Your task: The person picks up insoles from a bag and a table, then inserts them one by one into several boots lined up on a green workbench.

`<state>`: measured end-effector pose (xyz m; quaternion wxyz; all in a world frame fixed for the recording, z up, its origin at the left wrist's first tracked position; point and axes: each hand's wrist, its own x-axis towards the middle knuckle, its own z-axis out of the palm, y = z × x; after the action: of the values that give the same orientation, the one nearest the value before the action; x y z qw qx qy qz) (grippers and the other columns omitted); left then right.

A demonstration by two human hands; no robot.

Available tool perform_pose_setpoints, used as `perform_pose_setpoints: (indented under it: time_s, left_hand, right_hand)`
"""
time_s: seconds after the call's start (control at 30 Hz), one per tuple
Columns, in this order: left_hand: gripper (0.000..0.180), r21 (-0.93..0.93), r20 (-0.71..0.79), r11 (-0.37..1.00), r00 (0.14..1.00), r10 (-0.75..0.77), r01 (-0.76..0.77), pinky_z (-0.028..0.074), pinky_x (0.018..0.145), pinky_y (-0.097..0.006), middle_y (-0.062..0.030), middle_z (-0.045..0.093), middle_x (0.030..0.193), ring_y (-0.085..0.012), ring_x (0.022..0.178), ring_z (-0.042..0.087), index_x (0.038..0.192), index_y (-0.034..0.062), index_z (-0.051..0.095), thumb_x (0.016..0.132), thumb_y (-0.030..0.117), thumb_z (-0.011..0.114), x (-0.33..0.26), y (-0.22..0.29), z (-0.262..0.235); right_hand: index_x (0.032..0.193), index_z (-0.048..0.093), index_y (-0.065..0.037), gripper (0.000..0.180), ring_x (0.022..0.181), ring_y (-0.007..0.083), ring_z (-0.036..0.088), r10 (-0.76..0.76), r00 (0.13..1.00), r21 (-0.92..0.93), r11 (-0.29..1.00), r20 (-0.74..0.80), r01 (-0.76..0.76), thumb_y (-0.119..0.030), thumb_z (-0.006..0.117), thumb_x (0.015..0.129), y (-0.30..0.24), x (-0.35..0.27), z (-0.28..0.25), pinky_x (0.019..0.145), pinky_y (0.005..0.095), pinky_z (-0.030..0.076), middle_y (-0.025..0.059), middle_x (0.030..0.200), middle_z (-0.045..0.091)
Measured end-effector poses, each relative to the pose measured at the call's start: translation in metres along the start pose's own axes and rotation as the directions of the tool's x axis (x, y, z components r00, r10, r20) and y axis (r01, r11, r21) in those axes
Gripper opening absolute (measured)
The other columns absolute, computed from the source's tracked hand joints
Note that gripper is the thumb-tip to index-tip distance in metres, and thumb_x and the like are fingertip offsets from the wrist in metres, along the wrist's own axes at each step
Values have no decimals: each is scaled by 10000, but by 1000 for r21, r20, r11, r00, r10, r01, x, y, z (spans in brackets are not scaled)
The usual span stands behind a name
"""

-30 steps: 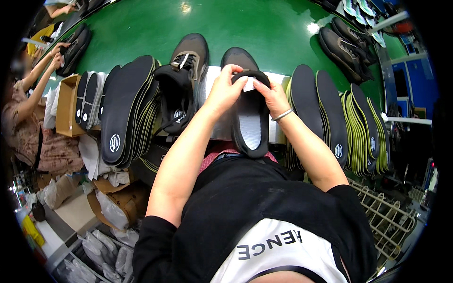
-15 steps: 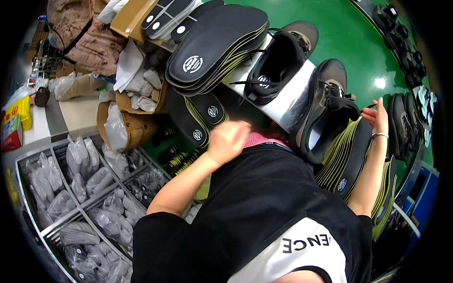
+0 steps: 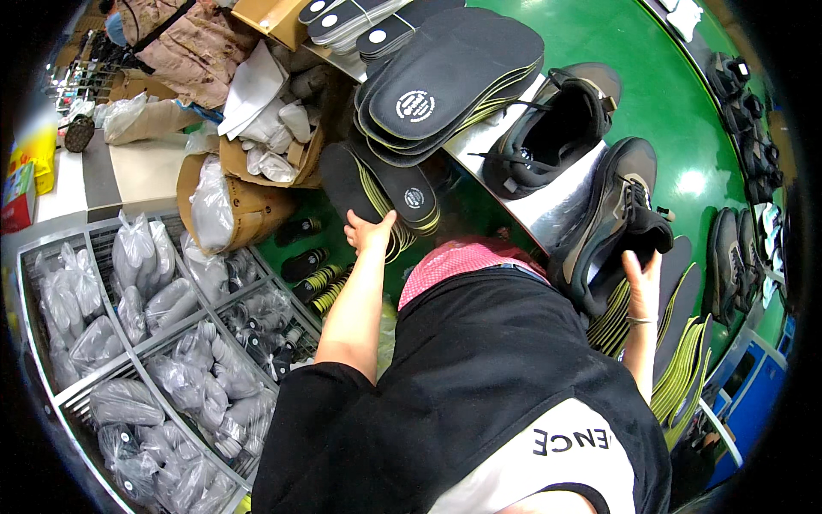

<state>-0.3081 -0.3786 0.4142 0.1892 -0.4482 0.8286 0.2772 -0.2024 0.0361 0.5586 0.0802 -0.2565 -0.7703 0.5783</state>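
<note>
My left hand (image 3: 371, 231) is at the heel end of a stack of black insoles (image 3: 349, 178) with yellow-green edges. Its fingers lie at one edge and its thumb at the other, gripping the top insole. My right hand (image 3: 642, 281) holds the heel collar of the nearer grey-and-black shoe (image 3: 606, 223), thumb toward the opening. A second such shoe (image 3: 556, 128) stands farther off on a shiny metal surface (image 3: 589, 170), laces loose. Beyond my left hand, a larger pile of black insoles (image 3: 454, 64) lies heel toward me.
To the left, a grey divided crate (image 3: 133, 353) holds several plastic-wrapped items. Cardboard boxes (image 3: 248, 218) with wrapping stand behind it. More insoles (image 3: 685, 377) are stacked beside my right arm. Another pair of shoes (image 3: 726, 257) sits on the right, near the green floor (image 3: 685, 128).
My left hand has moved from before my waist to the insole stack on the left. My right hand has come inward from beside the nearer shoe onto its heel. The view has shifted.
</note>
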Motion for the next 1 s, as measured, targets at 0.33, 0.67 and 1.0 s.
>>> perform_pose_setpoints:
  time_s: [0.33, 0.67, 1.0]
  left_hand:
    - [620, 181, -84, 747, 747, 659, -639, 226, 913, -432, -110, 438, 1154, -268, 1113, 356, 1127, 81, 457, 637, 412, 642, -23, 33, 0]
    - [654, 238, 245, 554, 601, 761, -798, 305, 942, -385, -166, 390, 1227, -315, 1140, 347, 1130, 49, 487, 589, 351, 697, -28, 34, 10]
    - [301, 287, -92, 363, 351, 932, -887, 394, 875, -360, -167, 476, 1131, -307, 1064, 441, 1057, -20, 489, 783, 95, 436, -51, 37, -15]
  right_hand:
    - [1154, 374, 1, 467, 984, 187, 471, -74, 992, -171, 984, -105, 55, 64, 448, 697, 15, 24, 13, 884, 266, 333, 91, 1079, 492]
    - [1172, 355, 24, 469, 1032, 217, 435, -63, 982, -193, 981, -177, 29, 1, 454, 714, 32, 23, 10, 917, 286, 307, 121, 1113, 465]
    - [1124, 389, 36, 450, 1004, 265, 447, -126, 973, -172, 981, -192, 93, 21, 422, 675, 59, 20, -6, 909, 298, 309, 149, 1056, 470]
